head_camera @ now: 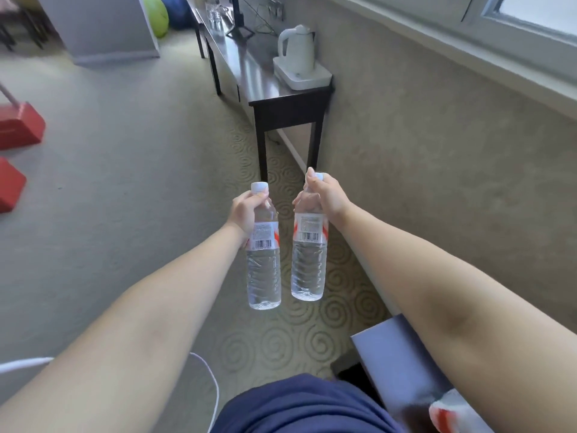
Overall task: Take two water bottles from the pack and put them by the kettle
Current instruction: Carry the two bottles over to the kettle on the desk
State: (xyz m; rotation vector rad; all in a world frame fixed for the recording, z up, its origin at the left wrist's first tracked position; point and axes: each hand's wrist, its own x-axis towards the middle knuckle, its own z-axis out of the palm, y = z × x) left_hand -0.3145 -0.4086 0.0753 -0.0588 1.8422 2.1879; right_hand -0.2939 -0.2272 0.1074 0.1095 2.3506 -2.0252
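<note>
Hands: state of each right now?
Left hand: closed around the neck of the left water bottle.
Right hand: closed around the neck of the right water bottle.

A pale carpet (109, 189) covers the floor, plain on the left and patterned with swirls along the wall. A long dark console table (290, 101) stands against the beige textured wall (437, 170), running toward the far end of the room. Daylight falls from a window (530, 17) at the upper right, above a pale sill (468, 51).
</note>
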